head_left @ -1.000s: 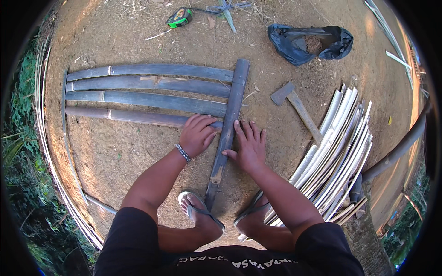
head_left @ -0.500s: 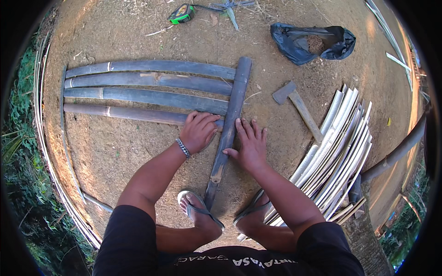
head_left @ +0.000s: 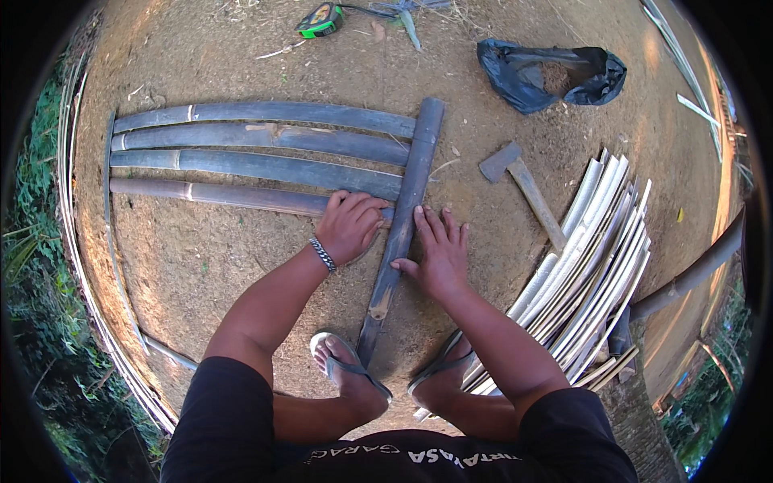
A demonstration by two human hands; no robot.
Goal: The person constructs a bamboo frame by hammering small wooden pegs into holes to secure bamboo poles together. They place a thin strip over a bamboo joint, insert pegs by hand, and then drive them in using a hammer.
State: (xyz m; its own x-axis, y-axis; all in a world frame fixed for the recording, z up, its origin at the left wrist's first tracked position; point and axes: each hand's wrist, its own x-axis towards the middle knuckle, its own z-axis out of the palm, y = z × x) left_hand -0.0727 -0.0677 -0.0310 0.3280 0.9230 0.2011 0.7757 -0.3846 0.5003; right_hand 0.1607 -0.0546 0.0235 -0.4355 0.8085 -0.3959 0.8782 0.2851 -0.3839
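Note:
Several dark bamboo slats [head_left: 274, 165] lie side by side on the ground, their right ends meeting a thicker dark bamboo crosspiece [head_left: 415, 169]. My left hand [head_left: 350, 228] has its fingers curled over the nearest slat [head_left: 258, 198], close to the crosspiece. On the crosspiece's right side, my right hand [head_left: 439, 253] rests with fingers spread; its thumb and index fingertip touch the bamboo. The left ends of the slats lie along a thin dark strip [head_left: 110, 153]. The crosspiece's near end lies between my sandalled feet.
A hatchet [head_left: 523, 193] lies right of the crosspiece, beside a pile of split pale bamboo strips [head_left: 584, 266]. Farther off are an open black plastic bag [head_left: 511, 80] with brown bits inside and a green-and-black tape measure [head_left: 320, 22]. Long strips [head_left: 68, 217] edge the left side.
Both hands keep their places on the bamboo. The view has shifted very slightly; nothing else visibly differs.

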